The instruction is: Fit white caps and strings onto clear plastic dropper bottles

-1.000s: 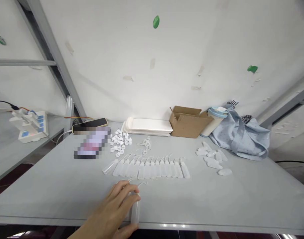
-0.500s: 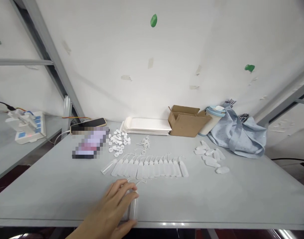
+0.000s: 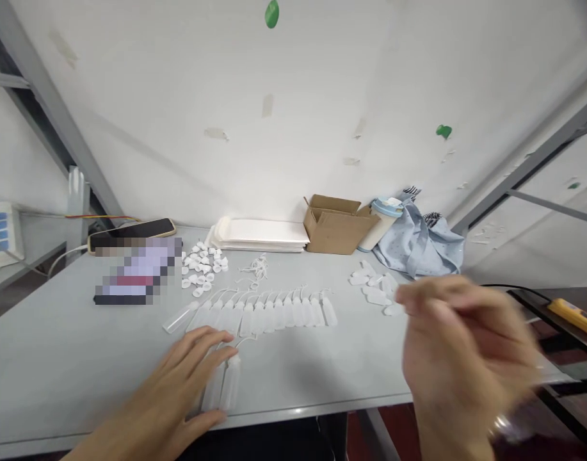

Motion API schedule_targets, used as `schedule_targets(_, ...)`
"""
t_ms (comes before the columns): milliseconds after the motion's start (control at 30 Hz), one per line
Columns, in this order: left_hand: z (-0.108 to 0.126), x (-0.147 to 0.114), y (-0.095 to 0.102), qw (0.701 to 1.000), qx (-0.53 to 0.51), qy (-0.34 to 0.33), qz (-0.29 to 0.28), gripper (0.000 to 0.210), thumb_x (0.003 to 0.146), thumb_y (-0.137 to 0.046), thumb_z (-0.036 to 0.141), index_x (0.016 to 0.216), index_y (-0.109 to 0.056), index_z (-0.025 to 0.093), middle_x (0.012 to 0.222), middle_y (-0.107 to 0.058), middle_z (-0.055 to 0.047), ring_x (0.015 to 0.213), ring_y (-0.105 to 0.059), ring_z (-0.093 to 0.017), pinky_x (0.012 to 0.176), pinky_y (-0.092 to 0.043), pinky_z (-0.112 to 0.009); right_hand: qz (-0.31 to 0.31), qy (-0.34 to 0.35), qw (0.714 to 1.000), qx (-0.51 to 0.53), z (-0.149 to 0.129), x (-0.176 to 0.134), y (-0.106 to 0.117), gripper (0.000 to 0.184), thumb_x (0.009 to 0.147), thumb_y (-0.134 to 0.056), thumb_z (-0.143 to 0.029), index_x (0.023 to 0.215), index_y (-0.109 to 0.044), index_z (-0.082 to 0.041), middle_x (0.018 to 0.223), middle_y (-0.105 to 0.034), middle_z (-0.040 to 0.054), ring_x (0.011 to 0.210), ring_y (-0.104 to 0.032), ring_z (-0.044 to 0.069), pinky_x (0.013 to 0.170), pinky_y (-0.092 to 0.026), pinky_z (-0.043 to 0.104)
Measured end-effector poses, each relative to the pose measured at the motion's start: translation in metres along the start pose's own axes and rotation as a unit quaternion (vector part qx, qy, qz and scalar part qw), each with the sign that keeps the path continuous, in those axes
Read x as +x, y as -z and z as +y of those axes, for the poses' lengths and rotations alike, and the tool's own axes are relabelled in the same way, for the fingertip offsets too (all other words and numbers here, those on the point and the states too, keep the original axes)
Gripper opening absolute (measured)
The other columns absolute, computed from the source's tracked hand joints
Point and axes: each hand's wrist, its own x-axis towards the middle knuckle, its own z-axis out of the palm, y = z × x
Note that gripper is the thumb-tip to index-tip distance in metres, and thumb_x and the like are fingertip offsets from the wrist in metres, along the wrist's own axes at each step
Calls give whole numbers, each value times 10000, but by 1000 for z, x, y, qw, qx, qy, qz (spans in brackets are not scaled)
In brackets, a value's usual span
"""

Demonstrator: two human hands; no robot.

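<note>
My left hand (image 3: 190, 378) lies low over the table's front with fingers spread. Its fingertips and thumb rest around two clear tubes (image 3: 230, 384) with white caps and thin strings, lying side by side. Blurred by motion, my right hand (image 3: 466, 352) is raised at the right, fingertips pinched together; whatever they hold cannot be made out. Beyond the left hand runs a row of similar capped tubes (image 3: 274, 317) with strings. Loose translucent pieces (image 3: 377, 296) lie just left of my right fingertips.
White caps (image 3: 204, 262) and loose white strings (image 3: 258, 269) lie in piles behind the row. Along the wall are phones (image 3: 130, 235), white envelopes (image 3: 264, 234), a cardboard box (image 3: 338, 227), a lidded cup (image 3: 377, 227) and a blue cloth bag (image 3: 408, 246). A yellow object (image 3: 574, 317) is at far right.
My right hand has come into view at the right. The left hand has loosened around the tubes, and two tubes now show beside it. The camera view has shifted right.
</note>
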Motion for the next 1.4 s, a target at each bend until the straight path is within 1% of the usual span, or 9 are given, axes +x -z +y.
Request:
schedule_targets(67, -4, 5, 4, 999, -33, 13, -12, 672, 723, -737, 394, 1331, -467, 295, 1354, -552, -41, 1256, -493, -273, 942, -530, -357, -5, -54, 997, -57, 28, 5, 1, 80, 857, -643, -250, 787, -610, -230, 660, -568, -12, 637, -558, 146, 590, -460, 286)
schedule_targets(167, -11, 30, 11, 993, -101, 56, -22, 623, 769, -670, 481, 1323, -472, 275, 1317, -565, -56, 1214, -518, -269, 951, -508, -375, -107, -107, 967, -207, 85, 13, 11, 192, 865, -593, -360, 753, -608, -204, 645, -611, 5, 643, -589, 167, 572, -439, 280)
schedule_targets(300, -30, 87, 12, 986, -93, 138, 9, 382, 910, -443, 472, 1145, -591, 209, 1151, -626, -86, 1128, -525, -279, 911, -477, -426, -122, -52, 939, -318, 157, 20, 28, 172, 852, -515, -329, 785, -600, -196, 715, -666, 52, 690, -626, 208, 635, -468, 326)
schedule_targets(467, -47, 141, -3, 986, -13, 143, -81, 310, 845, -442, 368, 796, -683, 178, 830, -664, -117, 956, -554, -332, 733, -469, -402, -122, 9, 904, -410, 199, 22, 47, 190, 845, -442, -212, 825, -630, -193, 828, -677, 117, 819, -604, 271, 768, -469, 415)
schedule_targets(633, -42, 156, -13, 987, -11, 134, -84, 303, 817, -397, 264, 619, -619, 200, 707, -657, -104, 848, -568, -311, 673, -435, -376, -200, -25, 866, -457, 210, 20, 62, 305, 785, -426, -77, 931, -673, -179, 973, -698, 129, 932, -589, 288, 829, -455, 422)
schedule_targets(967, -40, 139, 2, 979, -99, 172, 47, 299, 850, -446, 408, 819, -667, 208, 898, -708, -55, 947, -567, -268, 829, -454, -395, -289, -36, 838, -461, 211, 12, 58, 357, 770, -438, -71, 975, -710, -179, 1060, -718, 84, 1015, -580, 263, 859, -434, 399)
schedule_targets(1167, -28, 138, 6, 978, -114, 159, 79, 275, 859, -470, 404, 816, -656, 205, 889, -708, -62, 975, -554, -270, 840, -456, -403, -320, -25, 820, -474, 206, 8, 45, 397, 748, -479, -51, 1052, -680, -209, 1088, -713, 70, 1038, -557, 303, 835, -431, 446)
schedule_targets(1267, -23, 138, 8, 974, -138, 160, 80, 286, 850, -486, 419, 816, -663, 197, 896, -714, -67, 963, -558, -269, 808, -471, -394, -295, 35, 842, -450, 195, 6, 33, 372, 797, -445, -45, 1057, -661, -199, 1067, -703, 95, 995, -567, 289, 837, -446, 449)
schedule_targets(1400, -16, 138, 13, 953, -206, 199, 98, 292, 805, -548, 474, 799, -689, 219, 924, -725, -47, 946, -603, -247, 770, -489, -354, -164, 118, 934, -295, 157, -1, -2, 227, 884, -476, -162, 1062, -613, -195, 1011, -662, 115, 889, -604, 231, 790, -501, 401)
